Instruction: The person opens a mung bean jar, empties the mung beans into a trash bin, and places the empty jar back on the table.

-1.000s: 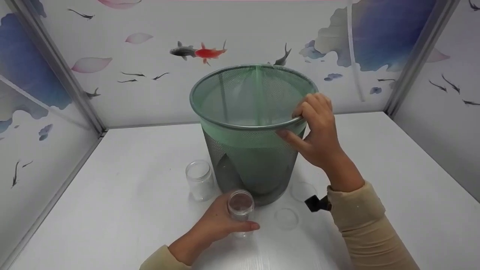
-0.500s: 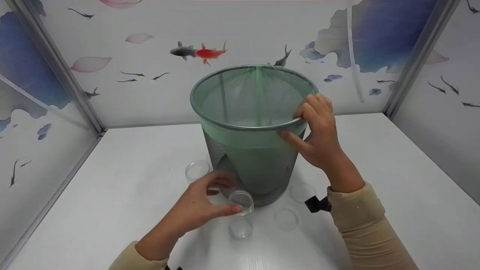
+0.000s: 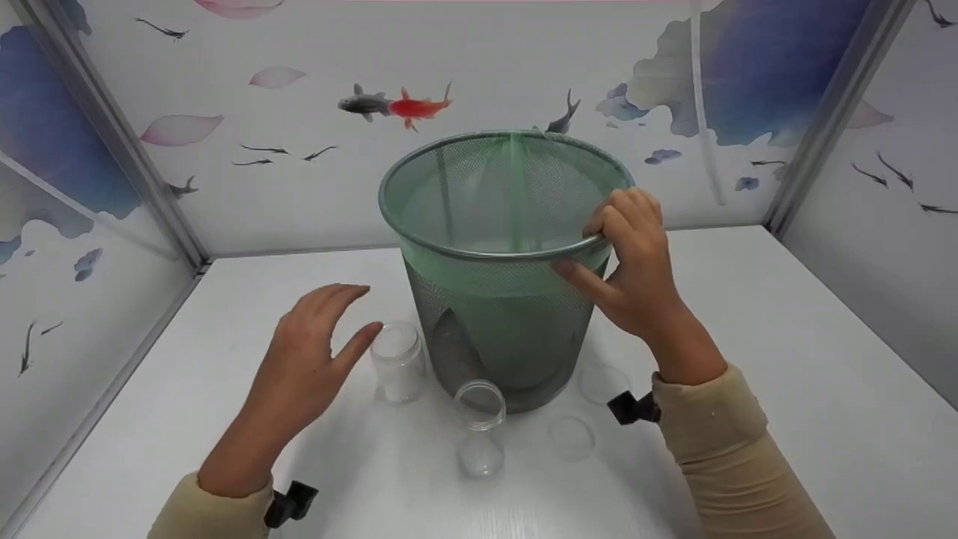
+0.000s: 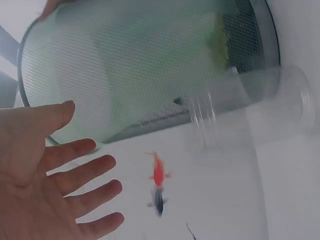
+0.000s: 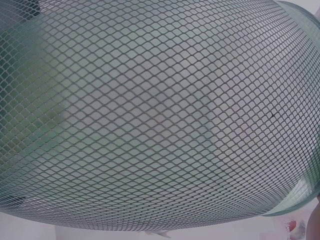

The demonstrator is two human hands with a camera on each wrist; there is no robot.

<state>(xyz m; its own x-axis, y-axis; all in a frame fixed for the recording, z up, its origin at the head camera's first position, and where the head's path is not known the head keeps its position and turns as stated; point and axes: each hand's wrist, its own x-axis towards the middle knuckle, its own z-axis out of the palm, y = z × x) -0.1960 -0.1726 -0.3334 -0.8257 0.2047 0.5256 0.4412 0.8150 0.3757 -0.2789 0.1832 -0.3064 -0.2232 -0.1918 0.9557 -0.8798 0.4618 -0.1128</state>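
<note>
A mesh wastebasket [image 3: 524,329] with a green bag liner stands on the white table; its mesh fills the right wrist view. My right hand [image 3: 636,254] grips the basket's rim at the right, thumb outside and fingers over the edge. My left hand [image 3: 299,363] is in the air with fingers spread, holding nothing. Its thumb tip appears close to the mouth of a clear jar [image 3: 398,365] left of the basket; the left wrist view shows a clear jar [image 4: 250,112] apart from the hand. Another clear jar [image 3: 480,453] stands upright before the basket, uncapped.
Two clear round discs, perhaps jar lids, lie right of the front jar: one disc [image 3: 571,438] nearer, one disc [image 3: 602,383] beside the basket's base. White panels [image 3: 299,202] printed with fish enclose the table at the back and sides.
My left hand has let go of the front jar and moved left and away, toward the jar at the left. My right hand has stayed on the basket rim.
</note>
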